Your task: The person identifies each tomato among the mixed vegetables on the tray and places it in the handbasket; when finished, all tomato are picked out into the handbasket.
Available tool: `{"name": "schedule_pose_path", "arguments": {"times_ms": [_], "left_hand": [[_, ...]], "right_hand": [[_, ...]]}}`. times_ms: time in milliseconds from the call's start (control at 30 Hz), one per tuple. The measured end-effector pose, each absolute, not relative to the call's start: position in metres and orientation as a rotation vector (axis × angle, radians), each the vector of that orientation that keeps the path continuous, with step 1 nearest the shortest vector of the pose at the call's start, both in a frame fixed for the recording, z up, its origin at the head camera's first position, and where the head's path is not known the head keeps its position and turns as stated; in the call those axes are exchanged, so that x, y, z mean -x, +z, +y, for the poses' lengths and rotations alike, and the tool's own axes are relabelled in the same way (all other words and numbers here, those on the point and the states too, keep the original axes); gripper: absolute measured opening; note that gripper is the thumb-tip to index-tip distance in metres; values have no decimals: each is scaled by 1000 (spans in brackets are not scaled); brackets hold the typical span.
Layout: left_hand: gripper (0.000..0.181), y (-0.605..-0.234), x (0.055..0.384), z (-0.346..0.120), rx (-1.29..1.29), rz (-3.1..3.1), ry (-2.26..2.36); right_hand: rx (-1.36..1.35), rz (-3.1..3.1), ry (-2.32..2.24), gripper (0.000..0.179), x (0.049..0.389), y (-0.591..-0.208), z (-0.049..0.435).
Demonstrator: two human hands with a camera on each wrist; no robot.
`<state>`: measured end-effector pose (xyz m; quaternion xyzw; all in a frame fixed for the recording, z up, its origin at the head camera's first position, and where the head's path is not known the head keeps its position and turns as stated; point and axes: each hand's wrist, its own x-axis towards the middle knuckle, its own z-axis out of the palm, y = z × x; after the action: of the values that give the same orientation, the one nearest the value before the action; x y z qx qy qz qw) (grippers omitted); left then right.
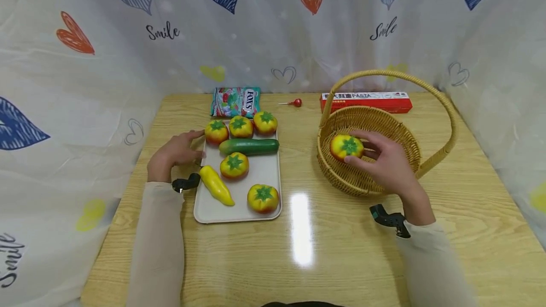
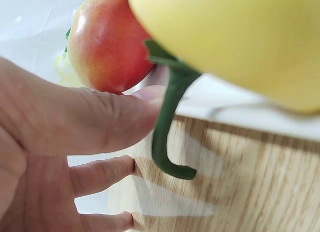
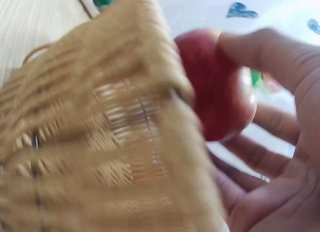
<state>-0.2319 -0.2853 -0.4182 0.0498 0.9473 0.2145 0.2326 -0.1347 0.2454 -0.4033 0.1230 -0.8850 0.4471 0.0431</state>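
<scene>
Surface (image 1: 341, 250): wood-grained, spreading below all fingers.
Right hand (image 1: 386, 158): gripping a red-yellow tomato (image 1: 344, 148) between thumb and fingers.
Basket (image 1: 339, 179): wicker, under right fingers.
Left hand (image 1: 177, 150): with fingers spread wide.
Tray (image 1: 213, 212): just beside left fingers.

Long, plain beige sleeves (image 1: 159, 245) with curved black wrist-worn devices (image 1: 390, 220), the right one partly green

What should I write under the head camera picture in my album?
Right hand holds a tomato at the basket; left hand rests by the tray.
</scene>
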Motion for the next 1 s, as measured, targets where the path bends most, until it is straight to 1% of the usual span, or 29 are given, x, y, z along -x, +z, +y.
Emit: {"name": "schedule_pose_path", "arguments": {"times_ms": [300, 500, 633, 867, 933, 1000], "left_hand": [[81, -417, 235, -285, -127, 2605, 594], [81, -415, 233, -283, -105, 2589, 591], [81, -414, 231, -283, -96, 2588, 599], [81, -416, 230, -283, -104, 2582, 614], [81, -417, 231, -283, -106, 2586, 608], [81, -418, 231, -284, -106, 2592, 603]], "right_hand": [[-240, -2895, 1178, 59, 158, -408, 219], [-275, -3008, 1020, 64, 165, -416, 211], [-307, -2998, 1020, 68, 162, -416, 215], [-397, -2844, 1058, 69, 147, -404, 224], [-451, -2765, 1159, 68, 142, -400, 224], [-550, -2654, 1359, 67, 139, -395, 223]]}}
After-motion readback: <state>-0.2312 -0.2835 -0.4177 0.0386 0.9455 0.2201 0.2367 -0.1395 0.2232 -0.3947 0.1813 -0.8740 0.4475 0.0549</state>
